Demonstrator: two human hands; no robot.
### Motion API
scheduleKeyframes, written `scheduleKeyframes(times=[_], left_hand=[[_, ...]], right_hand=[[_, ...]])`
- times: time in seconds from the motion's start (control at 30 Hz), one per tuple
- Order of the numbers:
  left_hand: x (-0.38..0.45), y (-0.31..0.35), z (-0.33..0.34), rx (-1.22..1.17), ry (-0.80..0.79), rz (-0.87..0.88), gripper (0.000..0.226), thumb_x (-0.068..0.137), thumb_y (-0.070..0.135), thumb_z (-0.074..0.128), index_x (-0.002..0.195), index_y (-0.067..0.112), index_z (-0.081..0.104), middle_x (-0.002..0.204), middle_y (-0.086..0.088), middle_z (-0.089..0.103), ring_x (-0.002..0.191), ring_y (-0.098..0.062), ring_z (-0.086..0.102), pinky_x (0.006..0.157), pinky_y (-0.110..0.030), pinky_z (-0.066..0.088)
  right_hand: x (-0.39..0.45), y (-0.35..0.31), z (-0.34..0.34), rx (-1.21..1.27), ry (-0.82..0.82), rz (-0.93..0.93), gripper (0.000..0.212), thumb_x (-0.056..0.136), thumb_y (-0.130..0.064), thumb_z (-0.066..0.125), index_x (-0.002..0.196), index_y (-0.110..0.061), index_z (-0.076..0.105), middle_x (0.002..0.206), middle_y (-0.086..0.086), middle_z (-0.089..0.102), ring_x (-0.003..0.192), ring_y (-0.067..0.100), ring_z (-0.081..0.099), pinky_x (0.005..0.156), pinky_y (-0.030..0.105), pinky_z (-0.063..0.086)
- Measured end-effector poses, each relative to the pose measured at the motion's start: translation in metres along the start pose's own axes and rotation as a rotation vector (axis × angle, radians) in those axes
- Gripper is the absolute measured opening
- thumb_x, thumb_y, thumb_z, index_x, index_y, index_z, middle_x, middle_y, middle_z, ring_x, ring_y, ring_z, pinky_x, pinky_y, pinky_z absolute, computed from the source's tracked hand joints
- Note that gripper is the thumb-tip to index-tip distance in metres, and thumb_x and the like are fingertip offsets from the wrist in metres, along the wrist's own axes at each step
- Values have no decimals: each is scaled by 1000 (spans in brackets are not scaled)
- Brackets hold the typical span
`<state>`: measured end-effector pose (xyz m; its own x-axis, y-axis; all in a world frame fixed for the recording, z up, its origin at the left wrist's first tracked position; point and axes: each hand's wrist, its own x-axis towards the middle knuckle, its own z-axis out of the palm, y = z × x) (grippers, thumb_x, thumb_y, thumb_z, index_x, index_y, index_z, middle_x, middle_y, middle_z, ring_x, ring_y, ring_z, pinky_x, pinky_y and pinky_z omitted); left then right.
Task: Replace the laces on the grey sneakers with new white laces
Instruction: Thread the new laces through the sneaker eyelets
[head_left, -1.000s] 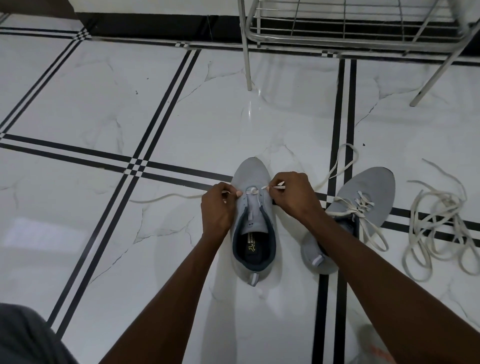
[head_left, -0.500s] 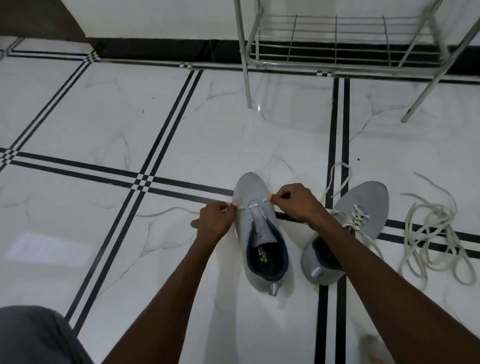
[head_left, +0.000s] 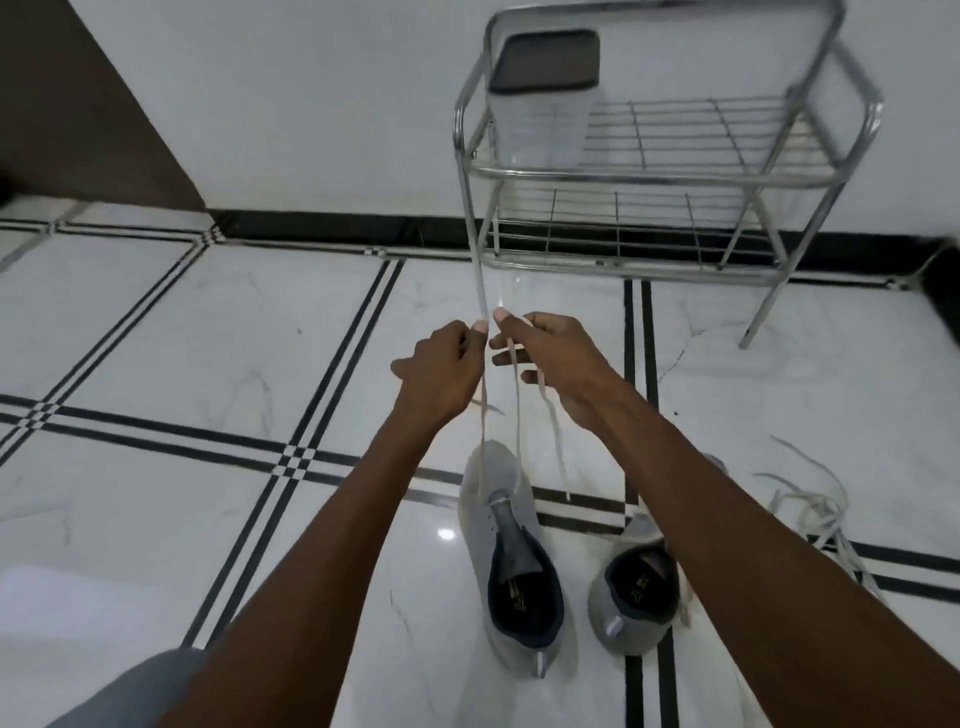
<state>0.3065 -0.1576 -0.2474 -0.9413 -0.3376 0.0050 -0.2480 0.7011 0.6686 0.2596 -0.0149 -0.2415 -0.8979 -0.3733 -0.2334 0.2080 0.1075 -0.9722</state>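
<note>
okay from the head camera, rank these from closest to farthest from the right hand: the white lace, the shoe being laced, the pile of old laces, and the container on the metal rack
1. White lace: pinched in the right hand itself.
2. Shoe being laced: on the floor below the hands.
3 and 4. Pile of old laces, on the floor to the right, and container, on the rack's top shelf: too close to call.

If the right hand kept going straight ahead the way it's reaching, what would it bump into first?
Probably the metal shoe rack by the wall. The right hand, pinching the white lace, reaches forward over bare floor, and the rack's lower shelf looks nearest in that line, though depth is hard to judge.
</note>
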Motion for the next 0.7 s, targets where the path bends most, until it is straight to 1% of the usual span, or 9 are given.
scheduleKeyframes(times=[0.07,0.13,0.2,0.3,0.37,0.47,0.53,0.6,0.7], left_hand=[[14,17,-20,54,21,97,47,108,46,34,86,12,58,79,2,62,76,-16,57,88,-50,42],[25,28,-35,117,56,135,41,107,47,39,81,19,54,74,7,58,72,-8,52,82,-44,35],[31,39,-49,151,85,132,40,105,50,42,80,21,53,73,10,56,71,-4,49,82,-39,30],[40,51,-64,107,84,150,35,105,48,46,78,25,50,72,11,56,73,-9,51,85,-43,36],[44,55,-73,38,106,200,32,104,44,51,78,24,51,69,9,57,68,-8,53,81,-42,41],[49,59,-83,-45,140,246,32,101,40,59,85,12,58,68,4,60,61,-7,52,60,-25,39],[50,62,-86,-88,179,230,31,96,40,67,87,11,61,71,3,63,63,-7,56,54,-16,39],[48,66,-87,-241,201,169,28,91,41,74,88,14,65,76,2,70,70,-10,64,60,-15,46],[42,72,-87,-654,161,1,25,84,31,83,96,12,72,87,-1,77,85,-15,73,76,-29,56]], right_hand=[[5,-29,-1,27,13,-54,33,93,-43,68,102,-11,72,96,-1,78,87,12,74,78,34,49],[8,-48,0,41,12,-109,30,92,-37,70,108,-11,70,98,-2,78,88,12,75,80,35,49],[8,-63,0,64,8,-145,30,92,-32,70,113,-9,67,101,1,77,87,11,75,79,33,47],[10,-84,0,82,-8,-192,31,95,-29,69,114,-6,65,103,3,77,90,12,75,80,31,46],[11,-93,-1,94,-12,-230,26,95,-28,69,112,-9,66,103,4,77,93,15,75,86,34,48],[17,-103,-2,157,-11,-259,22,96,-22,67,112,-7,65,101,10,76,96,22,74,98,44,52],[19,-110,-1,196,7,-263,21,96,-18,67,113,-6,65,98,10,77,94,22,75,99,46,54],[20,-114,0,218,24,-276,18,96,-17,67,112,-8,64,97,8,78,91,22,75,96,44,55],[20,-118,0,248,53,-297,23,97,-20,66,118,-14,59,99,4,78,92,21,75,94,45,56]])
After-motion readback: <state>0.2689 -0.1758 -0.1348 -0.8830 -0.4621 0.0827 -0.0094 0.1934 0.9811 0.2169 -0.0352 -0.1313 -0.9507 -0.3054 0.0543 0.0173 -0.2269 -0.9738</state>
